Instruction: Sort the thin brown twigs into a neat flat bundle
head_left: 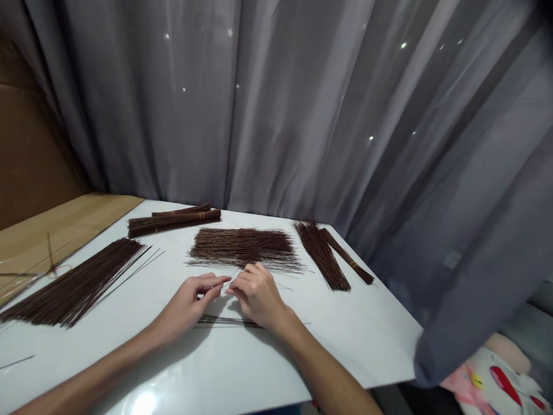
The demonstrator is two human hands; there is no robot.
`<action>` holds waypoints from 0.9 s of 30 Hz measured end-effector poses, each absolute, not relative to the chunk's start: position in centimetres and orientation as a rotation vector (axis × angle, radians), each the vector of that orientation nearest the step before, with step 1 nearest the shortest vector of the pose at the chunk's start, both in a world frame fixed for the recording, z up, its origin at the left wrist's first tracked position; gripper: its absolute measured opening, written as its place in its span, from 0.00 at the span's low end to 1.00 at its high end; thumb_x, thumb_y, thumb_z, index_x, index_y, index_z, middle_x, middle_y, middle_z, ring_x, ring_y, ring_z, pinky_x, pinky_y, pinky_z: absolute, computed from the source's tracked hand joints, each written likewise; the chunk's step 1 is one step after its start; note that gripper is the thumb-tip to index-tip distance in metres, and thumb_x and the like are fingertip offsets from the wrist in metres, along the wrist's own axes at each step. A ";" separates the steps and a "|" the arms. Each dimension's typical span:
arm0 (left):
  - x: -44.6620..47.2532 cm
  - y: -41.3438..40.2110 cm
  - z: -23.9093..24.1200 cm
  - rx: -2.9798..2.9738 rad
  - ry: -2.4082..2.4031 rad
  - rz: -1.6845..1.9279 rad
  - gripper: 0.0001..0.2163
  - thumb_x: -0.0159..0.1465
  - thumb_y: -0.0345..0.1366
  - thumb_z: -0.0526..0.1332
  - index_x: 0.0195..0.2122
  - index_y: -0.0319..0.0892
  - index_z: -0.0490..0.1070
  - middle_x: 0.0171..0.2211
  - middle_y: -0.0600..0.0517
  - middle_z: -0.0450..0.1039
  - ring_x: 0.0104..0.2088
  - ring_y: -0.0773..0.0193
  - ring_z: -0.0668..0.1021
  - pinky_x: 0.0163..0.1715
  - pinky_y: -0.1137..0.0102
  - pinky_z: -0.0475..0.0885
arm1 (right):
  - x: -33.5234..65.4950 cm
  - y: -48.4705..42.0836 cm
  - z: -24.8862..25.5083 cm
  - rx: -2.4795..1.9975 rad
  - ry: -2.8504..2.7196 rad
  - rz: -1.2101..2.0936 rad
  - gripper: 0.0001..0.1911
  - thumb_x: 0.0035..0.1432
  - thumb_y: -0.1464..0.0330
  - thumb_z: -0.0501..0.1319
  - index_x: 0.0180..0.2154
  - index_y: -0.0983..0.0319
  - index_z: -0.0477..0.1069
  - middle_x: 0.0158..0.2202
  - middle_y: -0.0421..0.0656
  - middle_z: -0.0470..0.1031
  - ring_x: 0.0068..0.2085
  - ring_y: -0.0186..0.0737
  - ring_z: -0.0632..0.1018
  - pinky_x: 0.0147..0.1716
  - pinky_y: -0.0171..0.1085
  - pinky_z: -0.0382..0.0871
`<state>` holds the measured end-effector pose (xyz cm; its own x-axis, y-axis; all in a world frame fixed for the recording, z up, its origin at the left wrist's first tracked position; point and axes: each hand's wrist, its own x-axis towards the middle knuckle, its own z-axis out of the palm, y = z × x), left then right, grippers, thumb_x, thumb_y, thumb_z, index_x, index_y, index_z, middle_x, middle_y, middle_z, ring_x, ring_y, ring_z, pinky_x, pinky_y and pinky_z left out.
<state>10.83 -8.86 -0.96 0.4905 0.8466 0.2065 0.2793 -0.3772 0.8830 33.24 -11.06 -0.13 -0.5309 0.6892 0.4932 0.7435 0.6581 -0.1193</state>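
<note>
My left hand and my right hand meet just above the middle of the white table, fingertips almost touching. Thumb and forefinger of the left are pinched together. The right hand's fingers are curled in a pinch too. A fine line shows near the fingertips, but what they hold is too thin to make out. Beyond them lies a wide spread of thin dark-brown sticks. Below the hands a few loose sticks lie crosswise, partly hidden by the right hand.
A fanned pile of brown sticks covers the left side. Tied bundles lie at the back. On the right are a loose pile and a banded bundle. Cardboard borders the left; a grey curtain hangs behind.
</note>
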 end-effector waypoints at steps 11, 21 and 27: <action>10.2 -8.7 -1.7 1.815 0.924 0.950 0.22 0.72 0.49 0.61 0.62 0.50 0.81 0.43 0.45 0.84 0.49 0.44 0.80 0.54 0.54 0.74 | 33.8 -10.1 -1.5 -1.147 -2.327 -0.214 0.10 0.70 0.60 0.69 0.38 0.58 0.81 0.35 0.43 0.83 0.40 0.42 0.76 0.42 0.40 0.66; 10.2 -8.8 -2.0 1.953 0.928 0.884 0.21 0.76 0.42 0.54 0.63 0.44 0.79 0.47 0.46 0.81 0.46 0.52 0.80 0.52 0.60 0.72 | 33.9 -10.5 -1.8 -1.018 -2.230 -0.045 0.14 0.74 0.59 0.65 0.37 0.60 0.80 0.33 0.42 0.83 0.34 0.39 0.77 0.40 0.39 0.65; 10.6 -9.4 -1.6 1.981 0.904 0.877 0.18 0.76 0.41 0.56 0.58 0.43 0.82 0.45 0.46 0.82 0.42 0.55 0.80 0.45 0.64 0.72 | 34.6 -10.4 -1.6 -0.980 -2.222 -0.098 0.14 0.73 0.59 0.66 0.36 0.60 0.80 0.34 0.43 0.83 0.34 0.39 0.76 0.39 0.40 0.63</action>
<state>10.62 -9.39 -1.55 0.5104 0.8192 0.2616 0.2858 -0.4485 0.8468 34.56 -10.45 -1.57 -0.4716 0.6217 0.6254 0.6743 0.7113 -0.1986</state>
